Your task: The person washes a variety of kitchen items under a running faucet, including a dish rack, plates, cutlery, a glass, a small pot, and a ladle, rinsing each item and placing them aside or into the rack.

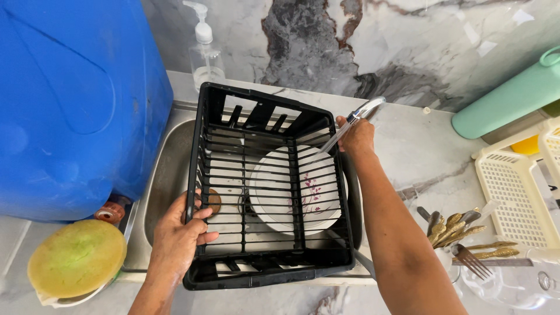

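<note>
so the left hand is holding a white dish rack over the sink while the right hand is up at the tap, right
Not quite: the dish rack is black, not white, as the head view shows. The rest stands: the left hand grips its side over the sink while the right hand is up at the tap.

Left hand [178, 236] grips black rack [274, 192] (over sink [169, 169]).

A big blue plastic barrel [70, 99], a clear soap pump bottle [205, 55], a mint-green flask [513, 96] and gold-handled cutlery [466, 236] stand around the marble table [420, 146].
</note>
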